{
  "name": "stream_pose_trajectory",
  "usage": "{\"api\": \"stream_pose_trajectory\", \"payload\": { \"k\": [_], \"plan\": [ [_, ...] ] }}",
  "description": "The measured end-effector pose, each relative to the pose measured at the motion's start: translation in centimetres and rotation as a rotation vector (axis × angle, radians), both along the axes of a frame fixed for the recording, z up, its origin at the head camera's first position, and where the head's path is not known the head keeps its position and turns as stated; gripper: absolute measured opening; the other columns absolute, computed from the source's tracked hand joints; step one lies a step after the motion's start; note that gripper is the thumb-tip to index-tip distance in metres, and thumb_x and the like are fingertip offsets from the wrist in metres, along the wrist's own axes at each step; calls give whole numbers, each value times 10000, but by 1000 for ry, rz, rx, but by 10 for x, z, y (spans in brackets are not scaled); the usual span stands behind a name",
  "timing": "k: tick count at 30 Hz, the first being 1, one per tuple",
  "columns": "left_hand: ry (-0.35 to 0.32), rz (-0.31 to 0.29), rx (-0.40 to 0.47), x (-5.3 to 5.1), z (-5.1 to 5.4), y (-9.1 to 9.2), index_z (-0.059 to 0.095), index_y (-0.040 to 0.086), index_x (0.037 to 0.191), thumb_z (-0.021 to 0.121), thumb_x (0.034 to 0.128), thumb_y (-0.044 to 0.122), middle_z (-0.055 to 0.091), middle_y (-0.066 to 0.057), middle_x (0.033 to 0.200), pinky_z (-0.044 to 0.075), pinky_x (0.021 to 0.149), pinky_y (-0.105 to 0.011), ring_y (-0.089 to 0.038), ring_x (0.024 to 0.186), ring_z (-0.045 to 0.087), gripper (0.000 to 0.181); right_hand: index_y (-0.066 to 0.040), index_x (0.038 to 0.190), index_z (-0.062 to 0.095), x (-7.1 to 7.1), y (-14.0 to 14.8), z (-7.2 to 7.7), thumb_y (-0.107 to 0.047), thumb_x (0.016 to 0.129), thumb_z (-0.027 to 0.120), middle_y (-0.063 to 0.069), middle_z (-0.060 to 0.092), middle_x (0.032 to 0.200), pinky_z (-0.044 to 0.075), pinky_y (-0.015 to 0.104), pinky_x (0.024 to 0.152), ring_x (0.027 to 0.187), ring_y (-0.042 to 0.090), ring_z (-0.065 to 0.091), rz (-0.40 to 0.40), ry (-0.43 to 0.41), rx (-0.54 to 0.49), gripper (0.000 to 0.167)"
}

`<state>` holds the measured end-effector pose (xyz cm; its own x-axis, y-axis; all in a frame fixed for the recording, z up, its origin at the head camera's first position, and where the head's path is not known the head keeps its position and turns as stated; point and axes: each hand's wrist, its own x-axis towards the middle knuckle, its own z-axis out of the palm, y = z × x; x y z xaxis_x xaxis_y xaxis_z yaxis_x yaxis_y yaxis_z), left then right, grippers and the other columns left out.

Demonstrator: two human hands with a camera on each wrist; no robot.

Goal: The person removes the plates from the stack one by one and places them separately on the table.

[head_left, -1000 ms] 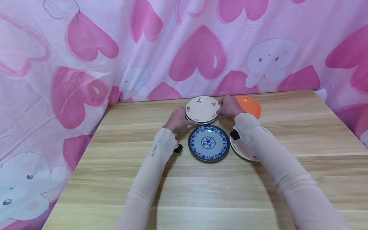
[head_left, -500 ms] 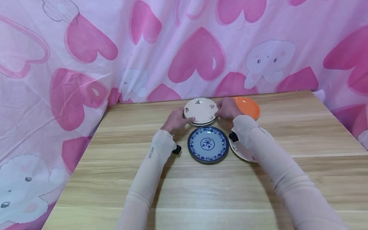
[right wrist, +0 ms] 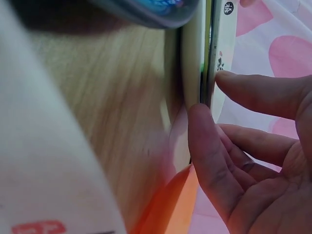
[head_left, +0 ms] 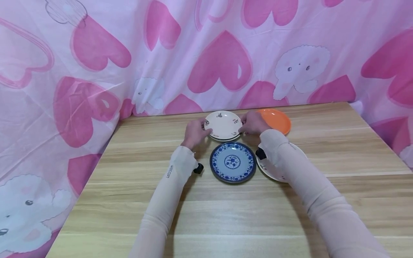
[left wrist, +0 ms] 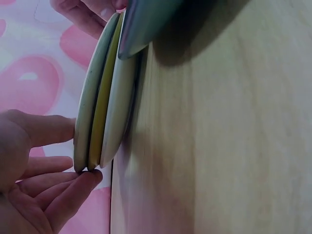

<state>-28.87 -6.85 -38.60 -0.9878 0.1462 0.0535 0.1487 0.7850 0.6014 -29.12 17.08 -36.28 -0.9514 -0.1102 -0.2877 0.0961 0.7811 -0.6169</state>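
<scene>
A white plate with small dark motifs [head_left: 223,124] tops a stack at the table's back. In the left wrist view a yellow plate [left wrist: 101,117] lies under it, above another pale plate [left wrist: 119,105]. My left hand [head_left: 194,133] holds the stack's left side, thumb on the top plate's rim and fingertips against the stacked edges. On the opposite side my right hand [head_left: 254,123] has its thumb at the top plate and a finger against the edges lower down. A blue-patterned plate [head_left: 232,162] rests just in front of the stack.
An orange plate [head_left: 276,121] lies behind the right hand, partly hidden. Under the right forearm is another white plate with dark marks [head_left: 272,170], mostly covered. The wooden table [head_left: 219,215] meets a pink heart-print curtain [head_left: 219,61] at its back edge.
The top white plate has shifted slightly left on the stack, both hands with it. My left thumb has moved from the front of its rim toward the left side.
</scene>
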Motion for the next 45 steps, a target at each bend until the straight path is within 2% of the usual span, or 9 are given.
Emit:
{"api": "stream_pose_trajectory", "payload": {
  "k": [5,10,18,21,26,30,34,40,45],
  "plan": [
    [-18,31,10,-1,3,1,640,61,1305,762,878,168,722,-122,1206,571,859,-318,-208,964,649,457,-40,1066,698,0,-1,3,-131,902,730,113,651,899,459,262,664,807,240,589,18,-11,25,189],
    [-11,49,53,-1,4,1,666,59,1279,750,881,141,698,-132,1291,577,947,-334,-222,1068,671,416,-35,1205,665,1,-2,4,-126,907,724,127,645,1001,496,252,688,835,244,603,22,-19,22,317],
    [80,70,138,-2,0,-1,760,50,1099,670,879,102,766,-117,1105,586,898,-347,-232,993,707,242,-56,1273,640,2,-2,3,-114,915,714,150,641,1149,573,294,785,921,269,626,-4,-39,13,370],
    [78,74,165,-2,0,-2,765,48,1071,673,865,92,770,-121,1064,594,879,-347,-239,975,714,229,-52,1291,630,1,-3,3,-112,910,720,144,642,1165,574,299,791,922,266,632,-6,-38,11,396],
    [-67,76,263,-3,3,-4,733,73,1149,710,884,119,726,-121,1184,587,893,-335,-243,1037,676,270,-46,1209,664,0,-1,0,-122,904,725,147,654,1097,526,316,813,956,268,594,14,-28,31,321],
    [-185,79,339,-3,5,-6,697,91,1217,750,877,152,677,-123,1291,555,969,-358,-252,1134,623,349,-27,1266,646,0,0,-1,-132,906,721,176,634,1223,512,446,997,1110,309,533,31,-15,51,383],
    [-209,60,358,-5,4,-8,675,89,1261,761,851,124,662,-135,1311,548,988,-374,-266,1156,613,420,-15,1375,575,1,-1,0,-131,910,721,186,590,1340,454,525,1118,1205,336,501,17,-23,41,501],
    [-222,22,370,-5,5,-12,652,81,1305,724,857,75,657,-150,1267,553,972,-371,-277,1140,606,453,-45,1292,645,3,-1,-1,-125,910,720,162,634,1223,460,517,1088,1159,318,499,4,-27,6,398],
    [-245,35,390,-5,7,-13,643,89,1325,697,846,32,652,-145,1283,547,995,-362,-261,1170,579,485,-61,1276,658,5,-2,0,-117,912,707,140,636,1230,419,554,1123,1198,317,476,-22,-53,-30,371]
  ]
}}
